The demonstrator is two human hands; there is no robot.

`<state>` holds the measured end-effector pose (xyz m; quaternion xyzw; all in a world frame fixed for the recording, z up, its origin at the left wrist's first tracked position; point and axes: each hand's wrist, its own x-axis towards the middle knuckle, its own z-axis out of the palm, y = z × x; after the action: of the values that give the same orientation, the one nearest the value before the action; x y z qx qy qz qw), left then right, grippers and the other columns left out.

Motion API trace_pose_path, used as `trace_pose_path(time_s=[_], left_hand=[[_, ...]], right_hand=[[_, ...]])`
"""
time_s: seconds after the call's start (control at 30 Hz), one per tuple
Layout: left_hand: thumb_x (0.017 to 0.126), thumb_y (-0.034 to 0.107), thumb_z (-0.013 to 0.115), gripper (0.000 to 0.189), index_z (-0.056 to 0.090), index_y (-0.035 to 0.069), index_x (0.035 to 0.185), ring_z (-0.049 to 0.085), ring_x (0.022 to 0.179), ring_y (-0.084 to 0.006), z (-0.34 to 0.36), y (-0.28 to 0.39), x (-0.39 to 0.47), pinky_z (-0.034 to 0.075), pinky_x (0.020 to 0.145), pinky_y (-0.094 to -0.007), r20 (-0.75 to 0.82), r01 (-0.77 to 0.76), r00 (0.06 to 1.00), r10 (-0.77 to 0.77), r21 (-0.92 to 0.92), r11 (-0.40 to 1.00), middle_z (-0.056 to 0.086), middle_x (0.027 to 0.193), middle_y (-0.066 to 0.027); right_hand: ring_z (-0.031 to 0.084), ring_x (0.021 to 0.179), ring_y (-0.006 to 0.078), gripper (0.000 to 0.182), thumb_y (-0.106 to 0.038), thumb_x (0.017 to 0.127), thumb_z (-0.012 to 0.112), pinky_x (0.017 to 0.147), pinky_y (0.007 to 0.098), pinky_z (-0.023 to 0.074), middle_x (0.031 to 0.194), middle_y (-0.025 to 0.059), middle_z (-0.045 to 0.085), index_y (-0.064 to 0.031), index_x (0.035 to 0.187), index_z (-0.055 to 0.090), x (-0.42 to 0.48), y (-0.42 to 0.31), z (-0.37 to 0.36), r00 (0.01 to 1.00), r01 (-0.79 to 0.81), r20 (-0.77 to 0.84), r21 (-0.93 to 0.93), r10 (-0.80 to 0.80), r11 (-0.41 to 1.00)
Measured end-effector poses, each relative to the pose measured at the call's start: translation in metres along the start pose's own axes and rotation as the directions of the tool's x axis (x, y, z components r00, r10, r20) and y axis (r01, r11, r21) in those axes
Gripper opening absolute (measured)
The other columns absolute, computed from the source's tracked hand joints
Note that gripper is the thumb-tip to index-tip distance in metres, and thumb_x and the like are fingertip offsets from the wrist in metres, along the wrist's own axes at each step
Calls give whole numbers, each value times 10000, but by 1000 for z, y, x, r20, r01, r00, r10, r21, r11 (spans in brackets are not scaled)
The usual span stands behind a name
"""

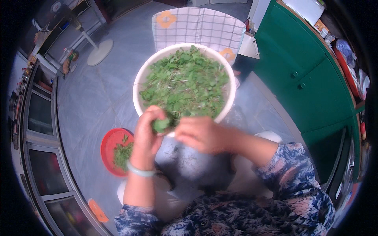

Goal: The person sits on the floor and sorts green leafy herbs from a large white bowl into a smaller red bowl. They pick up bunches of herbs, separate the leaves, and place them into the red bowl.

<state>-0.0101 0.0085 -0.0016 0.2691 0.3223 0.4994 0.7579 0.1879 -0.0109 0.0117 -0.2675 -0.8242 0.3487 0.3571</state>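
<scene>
A large white basin (136,97) full of leafy green sprouts (186,79) stands in front of me. My left hand (149,129), with a pale bangle at the wrist, grips a small bunch of greens (161,125) over the basin's near rim. Beside it, my right hand (198,134) is blurred, its fingers curled towards the bunch; whether anything is pinched in them is unclear. To the left, on the floor, sits a red plastic basin (104,153) with a smaller heap of greens (122,155), partly hidden behind my left forearm.
Behind the white basin is a chair with a checked cloth cover (198,26). Green cabinets (295,59) line the right side, glass-fronted cabinets (44,141) the left. A pedestal fan's round base (100,52) stands far left. Dark bits lie on the tiled floor (189,156) below my hands.
</scene>
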Motion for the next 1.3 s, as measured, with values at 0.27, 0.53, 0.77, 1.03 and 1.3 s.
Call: trace_pose_path(time_s=[0.27, 0.53, 0.77, 1.03, 1.3], left_hand=[[905, 167, 466, 125, 501, 72, 831, 589, 742, -223, 3, 1, 1, 392, 487, -240, -13, 15, 1000, -18, -235, 972, 597, 861, -105], [906, 165, 561, 181, 578, 39, 1035, 588, 737, -181, 1, 5, 0, 461, 591, -259, -77, 36, 996, -45, -112, 993, 608, 846, -74], [935, 114, 508, 184, 548, -8, 1067, 566, 711, -153, 5, 7, -5, 437, 486, -209, -125, -2, 992, -9, -88, 996, 592, 867, -82], [922, 87, 509, 205, 538, -23, 1093, 559, 705, -152, 6, 8, -5, 440, 504, -221, -122, -14, 993, 4, -83, 996, 583, 870, -78], [942, 118, 501, 187, 549, -13, 1066, 475, 621, -105, 4, -5, 4, 359, 465, -204, -53, 62, 997, -61, 17, 998, 535, 820, -45]], right_hand=[[631, 781, 324, 129, -122, 861, 554, 687, 416, 504, 845, 142, 609, -30, 909, 630, 0, 7, -25, 997, -77, -12, -128, 76, 989], [639, 779, 352, 195, -195, 864, 590, 727, 450, 502, 849, 163, 642, -7, 828, 631, 17, 45, -48, 882, -471, -215, -422, 419, 775], [646, 781, 349, 146, -172, 835, 607, 713, 452, 504, 839, 163, 644, -28, 834, 635, 18, 74, -36, 903, -429, -242, -524, 354, 736], [528, 584, 90, 116, -101, 849, 633, 540, 264, 428, 657, 5, 598, -3, 904, 660, 18, 53, -52, 831, -525, -210, 9, 515, 851], [497, 625, 51, 70, -60, 857, 633, 532, 228, 398, 715, -25, 574, -4, 884, 664, 21, 31, -46, 959, -215, -168, 100, 229, 972]])
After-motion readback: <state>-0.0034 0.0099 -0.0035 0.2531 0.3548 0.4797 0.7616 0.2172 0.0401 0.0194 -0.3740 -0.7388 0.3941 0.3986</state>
